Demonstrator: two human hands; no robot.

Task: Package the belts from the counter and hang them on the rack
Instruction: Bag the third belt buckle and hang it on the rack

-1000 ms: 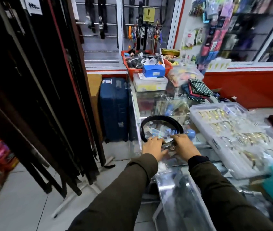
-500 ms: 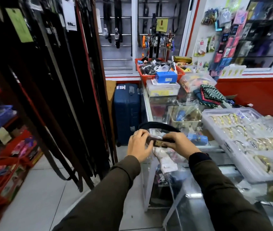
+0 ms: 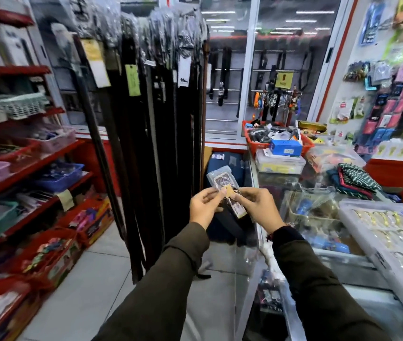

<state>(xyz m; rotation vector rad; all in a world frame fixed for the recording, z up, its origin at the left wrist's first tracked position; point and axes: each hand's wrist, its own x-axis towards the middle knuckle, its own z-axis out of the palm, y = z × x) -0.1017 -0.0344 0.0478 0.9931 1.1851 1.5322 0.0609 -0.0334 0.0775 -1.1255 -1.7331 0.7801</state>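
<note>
- Your left hand [image 3: 204,207] and right hand [image 3: 259,207] both pinch the bagged belt [image 3: 230,212] at its buckle end.
- Belt rack [image 3: 156,134] just beyond, tabletop [image 3: 276,183] to the right.

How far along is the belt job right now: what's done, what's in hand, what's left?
Done: many belts already hang in clear sleeves on the rack. In hand: the left hand and right hand hold a black belt off the counter, its buckle end in a clear packet with paper tags. Left: hanging it on the rack. Any further loose belts can't be made out.
</note>
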